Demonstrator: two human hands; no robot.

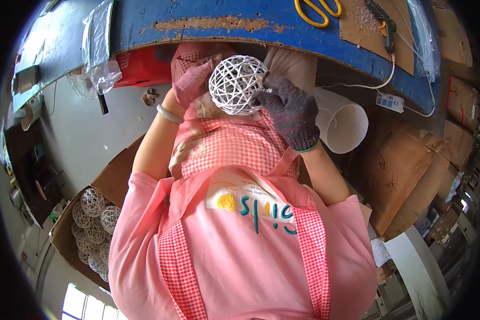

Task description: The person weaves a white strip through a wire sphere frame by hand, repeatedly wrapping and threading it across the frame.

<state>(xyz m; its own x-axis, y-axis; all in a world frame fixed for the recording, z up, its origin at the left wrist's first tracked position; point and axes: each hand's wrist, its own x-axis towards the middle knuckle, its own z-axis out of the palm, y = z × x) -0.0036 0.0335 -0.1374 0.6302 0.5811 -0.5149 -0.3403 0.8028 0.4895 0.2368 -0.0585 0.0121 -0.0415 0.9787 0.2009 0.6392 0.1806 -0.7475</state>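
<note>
A white woven wicker ball is held over my lap, just below the table's edge. My left hand, in a pink glove, grips the ball's left side; some of its fingers are hidden behind it. On the opposite side, my right hand wears a dark grey glove. Its thumb and forefinger close on the ball's right rim, and whether a small piece is pinched there too cannot be made out.
The blue table carries yellow-handled scissors and a glue gun on cardboard. A power strip hangs by its right edge. At lower left a cardboard box holds several wicker balls. A white bin stands right.
</note>
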